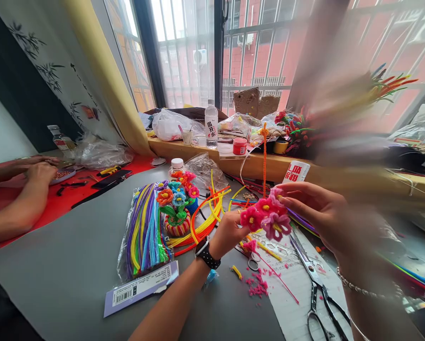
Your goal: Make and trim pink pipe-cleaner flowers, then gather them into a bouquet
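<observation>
In the middle of the head view I hold a cluster of pink pipe-cleaner flowers (265, 214) with yellow centres. My left hand (230, 234), with a black watch on the wrist, is closed around the underside of the bunch. Finger and thumb of my right hand (317, 208) pinch a pale pink flower at its upper right. An orange pipe-cleaner stem (265, 161) rises upright behind the cluster. On the table below lie black-handled scissors (311, 272), a small pair of scissors (254, 261) and pink fuzzy clippings (257, 284).
Left of my hands are a bag of coloured pipe cleaners (144, 232) and a small pot of pipe-cleaner flowers (177, 222). A water bottle (211, 124) stands on the cluttered sill. Another person's hands (41, 170) work at the red table. A blurred shape covers the right side.
</observation>
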`<control>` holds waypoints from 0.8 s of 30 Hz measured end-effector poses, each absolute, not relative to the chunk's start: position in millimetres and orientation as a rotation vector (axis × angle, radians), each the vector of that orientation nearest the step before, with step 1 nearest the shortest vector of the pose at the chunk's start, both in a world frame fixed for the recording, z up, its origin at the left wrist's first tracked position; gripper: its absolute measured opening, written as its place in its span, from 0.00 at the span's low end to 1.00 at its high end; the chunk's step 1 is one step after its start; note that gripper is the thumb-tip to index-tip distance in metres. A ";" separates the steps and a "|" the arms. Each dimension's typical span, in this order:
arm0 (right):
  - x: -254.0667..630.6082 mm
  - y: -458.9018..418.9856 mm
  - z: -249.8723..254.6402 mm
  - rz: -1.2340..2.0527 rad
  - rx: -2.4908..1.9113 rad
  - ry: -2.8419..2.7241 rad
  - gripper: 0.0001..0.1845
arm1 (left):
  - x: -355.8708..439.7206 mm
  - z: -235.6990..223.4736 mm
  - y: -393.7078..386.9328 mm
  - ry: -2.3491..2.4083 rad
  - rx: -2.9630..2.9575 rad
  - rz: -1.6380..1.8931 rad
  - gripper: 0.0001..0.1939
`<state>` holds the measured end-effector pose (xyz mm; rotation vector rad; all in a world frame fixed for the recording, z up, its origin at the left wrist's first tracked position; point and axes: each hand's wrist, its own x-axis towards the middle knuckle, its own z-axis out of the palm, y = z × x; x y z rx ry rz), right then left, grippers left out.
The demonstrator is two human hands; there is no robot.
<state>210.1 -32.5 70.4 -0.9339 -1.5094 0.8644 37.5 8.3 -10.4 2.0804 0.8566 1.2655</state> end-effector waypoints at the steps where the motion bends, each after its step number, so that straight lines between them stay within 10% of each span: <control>1: 209.7 -32.8 71.0 0.842 -0.950 -1.512 0.11 | 37.7 -10.8 8.4 0.864 2.082 1.261 0.15; 24: 205.4 -29.9 65.9 0.784 -1.048 -1.364 0.16 | 36.7 -10.3 6.4 0.992 2.113 1.299 0.14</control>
